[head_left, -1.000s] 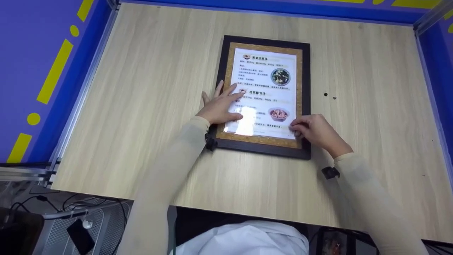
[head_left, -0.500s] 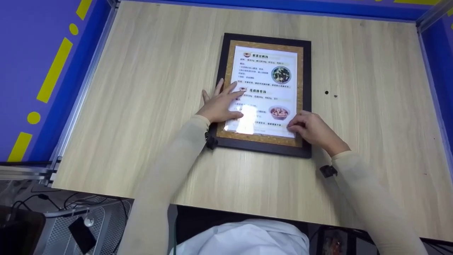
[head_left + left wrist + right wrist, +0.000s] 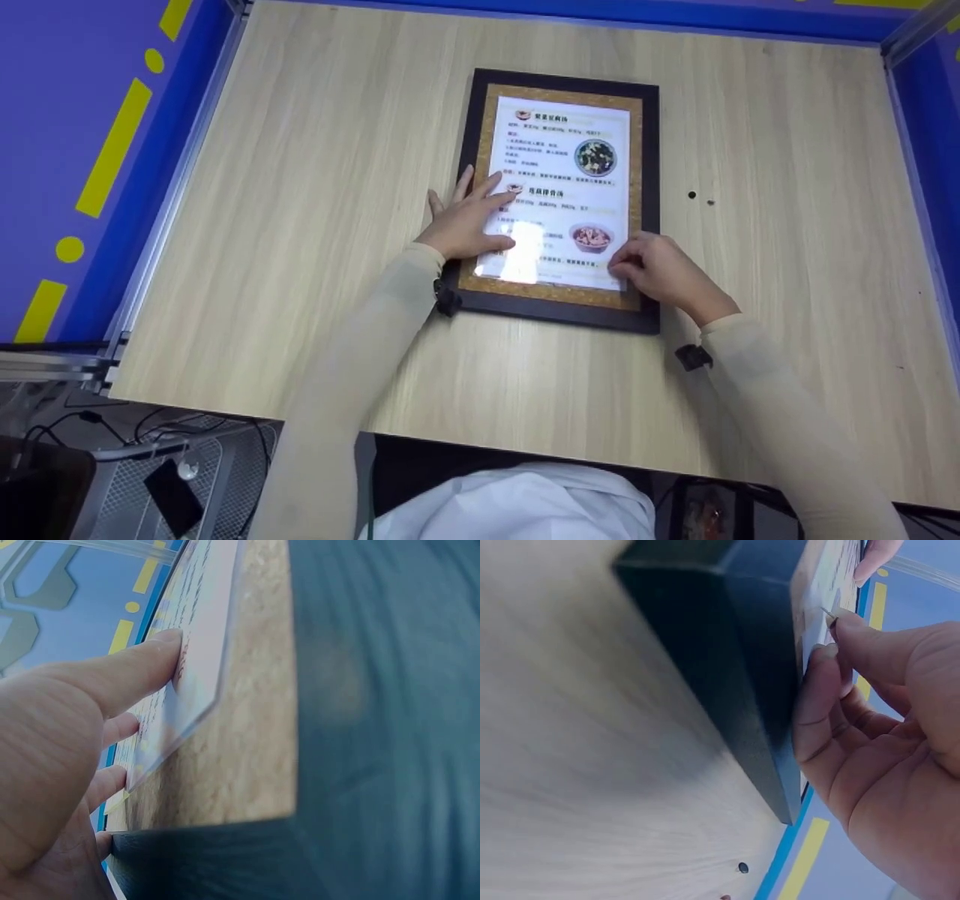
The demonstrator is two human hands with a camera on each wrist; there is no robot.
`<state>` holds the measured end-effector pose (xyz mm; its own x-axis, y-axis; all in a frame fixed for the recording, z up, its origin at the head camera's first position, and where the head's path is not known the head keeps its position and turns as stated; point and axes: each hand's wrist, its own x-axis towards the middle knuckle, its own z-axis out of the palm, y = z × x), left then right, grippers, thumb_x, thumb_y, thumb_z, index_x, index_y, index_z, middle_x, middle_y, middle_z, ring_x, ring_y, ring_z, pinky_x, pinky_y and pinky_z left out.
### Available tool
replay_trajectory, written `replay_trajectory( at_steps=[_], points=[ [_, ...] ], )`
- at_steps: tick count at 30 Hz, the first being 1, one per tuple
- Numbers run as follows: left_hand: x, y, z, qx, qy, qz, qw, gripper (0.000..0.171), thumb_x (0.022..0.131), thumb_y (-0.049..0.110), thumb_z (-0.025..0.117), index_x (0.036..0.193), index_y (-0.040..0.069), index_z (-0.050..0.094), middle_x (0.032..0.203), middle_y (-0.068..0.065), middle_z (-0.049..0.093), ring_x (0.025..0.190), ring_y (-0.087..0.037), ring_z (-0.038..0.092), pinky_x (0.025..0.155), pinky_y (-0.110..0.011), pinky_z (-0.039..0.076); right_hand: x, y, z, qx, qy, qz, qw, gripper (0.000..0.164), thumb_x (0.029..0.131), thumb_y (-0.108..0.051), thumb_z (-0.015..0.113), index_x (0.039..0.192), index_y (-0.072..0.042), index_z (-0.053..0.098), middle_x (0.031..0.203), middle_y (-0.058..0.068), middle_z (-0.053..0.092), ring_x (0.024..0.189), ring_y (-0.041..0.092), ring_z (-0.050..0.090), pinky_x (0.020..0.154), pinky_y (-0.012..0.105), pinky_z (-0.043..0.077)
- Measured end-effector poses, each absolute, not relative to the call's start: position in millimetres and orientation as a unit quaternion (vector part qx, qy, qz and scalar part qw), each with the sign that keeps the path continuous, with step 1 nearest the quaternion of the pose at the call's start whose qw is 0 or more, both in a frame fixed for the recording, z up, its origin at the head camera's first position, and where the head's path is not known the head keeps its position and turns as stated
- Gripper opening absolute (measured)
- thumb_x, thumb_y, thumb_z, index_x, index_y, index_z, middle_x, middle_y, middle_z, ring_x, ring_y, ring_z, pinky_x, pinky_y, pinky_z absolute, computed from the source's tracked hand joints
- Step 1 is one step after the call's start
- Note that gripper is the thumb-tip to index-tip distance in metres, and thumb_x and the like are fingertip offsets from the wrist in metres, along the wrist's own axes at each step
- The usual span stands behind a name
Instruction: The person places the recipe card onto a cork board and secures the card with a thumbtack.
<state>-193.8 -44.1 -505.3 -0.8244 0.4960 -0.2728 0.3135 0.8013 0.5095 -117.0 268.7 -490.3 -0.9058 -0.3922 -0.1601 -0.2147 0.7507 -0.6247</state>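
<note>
A framed cork board (image 3: 555, 294) with a dark frame lies flat on the table. On its cork lies a glossy recipe sheet (image 3: 559, 187) with printed text and two bowl pictures. My left hand (image 3: 465, 223) rests on the sheet's left side, fingers spread and thumb pressing near its lower part. At the sheet's lower right corner, my right hand (image 3: 664, 271) pinches a small thumbtack (image 3: 832, 620) between thumb and index finger. The tack's thin pin shows close to the sheet in the right wrist view; its head is mostly hidden by the fingertips.
Two small items, a dark thumbtack (image 3: 691, 195) and a smaller brownish piece (image 3: 710, 202), lie on the wooden table (image 3: 787, 247) right of the board. Blue panels (image 3: 67, 150) border the table. A phone (image 3: 174, 496) lies on a mesh shelf below the front edge.
My right fingertips have shifted slightly left over the sheet's lower right corner, still pinching. The left hand and the board hold their place; the head view has tilted a little.
</note>
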Motion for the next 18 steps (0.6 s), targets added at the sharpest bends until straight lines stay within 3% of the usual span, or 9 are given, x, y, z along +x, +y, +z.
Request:
replay_trajectory(
  at_steps=[18],
  points=[
    [-193.8, -43.7, -504.4, 0.225, 0.927, 0.232, 0.192, 0.083, 0.086, 0.056, 0.07, 0.156, 0.039, 0.029, 0.165, 0.008, 0.007, 0.148, -0.025, -0.019, 0.1, -0.079, -0.012, -119.1, 265.3, -488.7, -0.128, 0.924, -0.315, 0.174, 0.005, 0.09, -0.002, 0.07, 0.091, 0.001, 0.074, 0.093, 0.013, 0.066, 0.08, 0.025, 0.061, 0.071, 0.038, 0.052]
  ],
)
